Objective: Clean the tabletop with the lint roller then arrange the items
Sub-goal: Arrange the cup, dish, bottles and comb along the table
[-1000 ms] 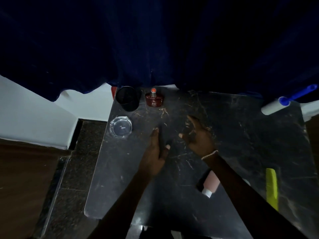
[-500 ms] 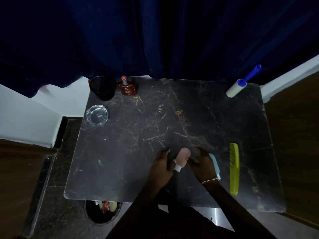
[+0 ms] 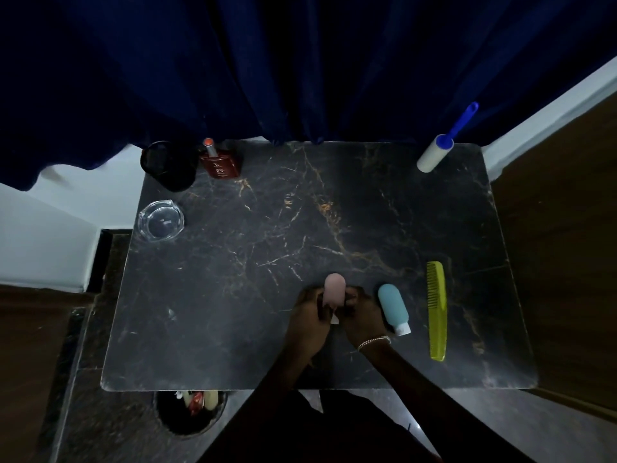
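From the head camera, a black marble worktop (image 3: 233, 295) with pale gold veins fills the middle of the view, backed by a dark blue curtain (image 3: 300, 61).

Near the front edge, the left hand (image 3: 309, 324) and the right hand (image 3: 362, 317) are close together, both curled round a small rounded pink bottle (image 3: 335, 292). It stands out between them with its round end pointing away from the person and its white cap down by the palms. A thin metal bracelet (image 3: 374, 341) sits on the right wrist.

Just beside the right hand lies a teal squeeze bottle (image 3: 393, 308), flat on the worktop with its white cap toward the person. To its right, apart from it, a long yellow-green plastic comb (image 3: 437, 309) lies roughly parallel to the right edge.

The white lint roller (image 3: 435, 157) with a blue handle lies at the far right corner, well apart from both hands, its handle reaching past the back edge toward the curtain.

At the far left corner a black cup (image 3: 168, 165) stands just beside a square dark red perfume bottle (image 3: 221, 163). A clear glass ashtray (image 3: 161, 221) sits nearer, along the left edge.

Below the front edge, a round dark bin (image 3: 190, 412) on the floor holds some rubbish.
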